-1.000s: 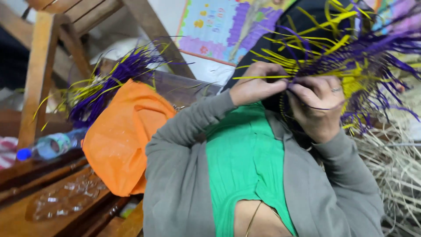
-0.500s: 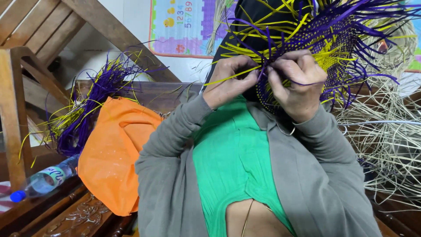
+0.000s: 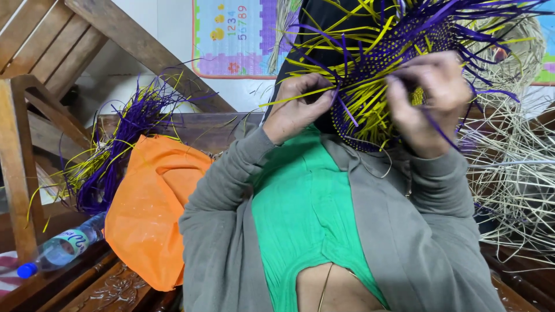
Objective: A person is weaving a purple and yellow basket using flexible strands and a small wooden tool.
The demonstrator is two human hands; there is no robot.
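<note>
A half-woven piece of purple and yellow strips (image 3: 393, 63) is held up high in the middle of the view, its loose ends fanning out to all sides. Its lower right edge is gripped by the right hand (image 3: 430, 98), whose fingers are closed on the weave. A single yellow strip (image 3: 295, 97) at the left edge is pinched by the left hand (image 3: 300, 107), the fingers pressed together on it. Both arms are covered by grey sleeves (image 3: 225, 196), and a green top (image 3: 300, 214) is seen between them. To the left, an orange bag (image 3: 153, 214) is laid on a dark carved wooden surface (image 3: 115, 289), with a bundle of purple and yellow strips (image 3: 124, 147) just behind it. A clear plastic bottle with a blue cap (image 3: 60, 248) is laid on its side near the bag. A wooden frame (image 3: 17, 156) is seen at the far left, 1 colourful chart (image 3: 237, 37) is hung on the wall behind, and pale loose straw (image 3: 514, 185) is piled at the right.
</note>
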